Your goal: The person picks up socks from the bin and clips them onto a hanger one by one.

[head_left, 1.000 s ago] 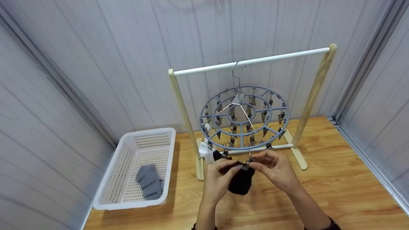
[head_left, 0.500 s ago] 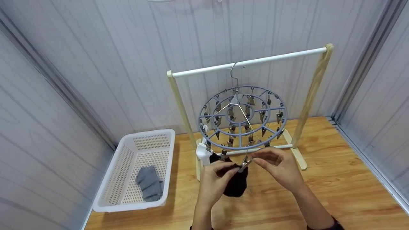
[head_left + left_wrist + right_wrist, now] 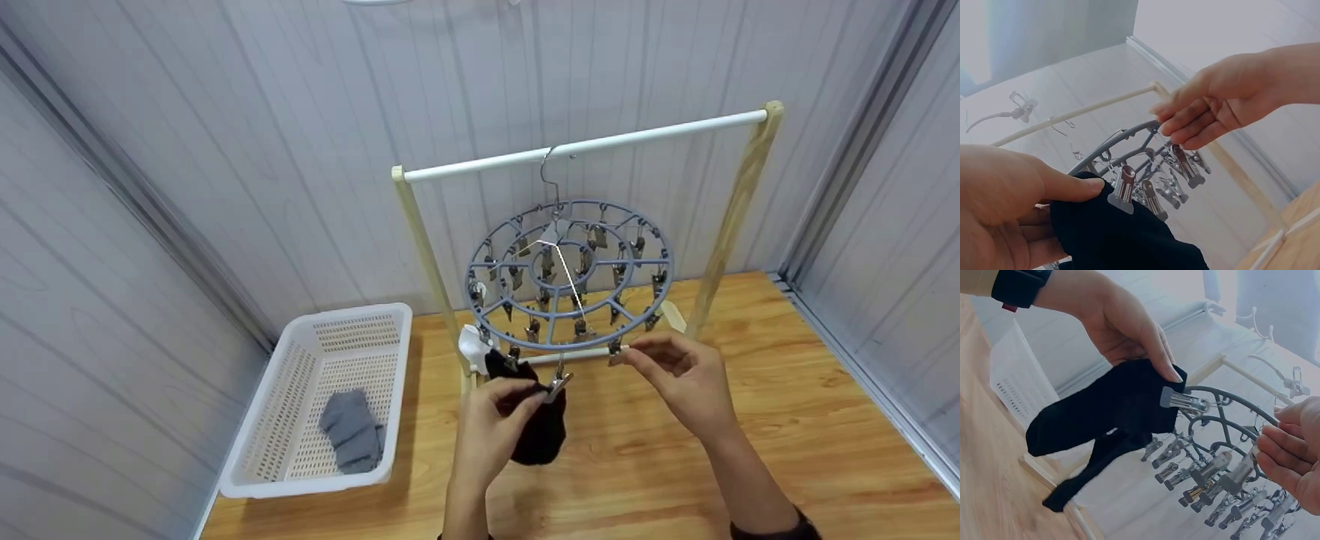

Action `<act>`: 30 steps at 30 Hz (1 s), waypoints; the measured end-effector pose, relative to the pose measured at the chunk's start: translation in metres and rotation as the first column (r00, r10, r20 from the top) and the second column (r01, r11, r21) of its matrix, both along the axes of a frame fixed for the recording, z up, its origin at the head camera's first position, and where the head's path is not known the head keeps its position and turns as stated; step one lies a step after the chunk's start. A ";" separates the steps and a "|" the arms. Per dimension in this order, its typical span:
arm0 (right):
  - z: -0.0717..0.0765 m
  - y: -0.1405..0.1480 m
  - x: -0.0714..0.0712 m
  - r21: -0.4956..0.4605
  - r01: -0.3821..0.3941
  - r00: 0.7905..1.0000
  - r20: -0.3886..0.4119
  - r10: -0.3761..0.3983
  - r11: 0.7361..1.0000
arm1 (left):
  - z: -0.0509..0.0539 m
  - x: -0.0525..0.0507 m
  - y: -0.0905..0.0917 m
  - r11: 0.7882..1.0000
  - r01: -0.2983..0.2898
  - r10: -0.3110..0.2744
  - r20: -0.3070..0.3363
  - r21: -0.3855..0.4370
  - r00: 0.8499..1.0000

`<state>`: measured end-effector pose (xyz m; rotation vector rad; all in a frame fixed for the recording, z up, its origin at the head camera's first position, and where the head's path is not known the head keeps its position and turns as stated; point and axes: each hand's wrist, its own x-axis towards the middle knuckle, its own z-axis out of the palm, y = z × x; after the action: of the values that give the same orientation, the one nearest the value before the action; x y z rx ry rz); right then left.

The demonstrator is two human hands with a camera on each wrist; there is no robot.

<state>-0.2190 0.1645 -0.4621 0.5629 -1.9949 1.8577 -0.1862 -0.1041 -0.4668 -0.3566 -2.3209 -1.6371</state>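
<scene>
My left hand (image 3: pixel 487 427) pinches the top edge of a black sock (image 3: pixel 541 435) between thumb and fingers. A metal clip (image 3: pixel 1182 400) on the round grey hanger (image 3: pixel 551 346) bites the sock's edge beside my thumb. A second black piece (image 3: pixel 1092 464) hangs behind it in the right wrist view. My right hand (image 3: pixel 686 382) is at a neighbouring clip (image 3: pixel 616 352) near the hanger's front right rim, fingertips at its lower end. In the left wrist view the right hand (image 3: pixel 1224 101) has loosely bent fingers; whether they grip that clip is unclear.
The hanger hooks over a white rail (image 3: pixel 480 163) on a wooden-legged stand (image 3: pixel 739 217). A white item (image 3: pixel 472 346) hangs at its left side. On the left, a white basket (image 3: pixel 401 360) holds grey fabric (image 3: pixel 351 431).
My right hand has left the clip on the sock and moved right to the neighbouring clip. The left hand and sock have shifted slightly left, and the hanger has turned a little.
</scene>
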 end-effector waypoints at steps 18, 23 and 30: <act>-0.013 -0.010 -0.007 0.165 0.029 0.997 0.066 -0.040 0.986 | 0.003 0.001 -0.012 0.997 -0.067 0.067 0.014 -0.048 0.998; -0.017 -0.014 -0.008 0.158 -0.008 0.998 0.061 -0.002 0.987 | 0.003 0.002 -0.014 0.997 -0.058 0.059 0.016 -0.041 0.998; -0.020 -0.021 -0.007 0.115 -0.049 0.999 0.023 0.047 0.992 | 0.003 0.002 -0.016 0.998 -0.041 0.041 0.013 -0.038 0.999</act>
<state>-0.2263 0.1438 -0.4825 0.6319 -2.1301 1.7906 -0.1846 -0.1204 -0.4641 -0.3041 -2.3565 -1.5833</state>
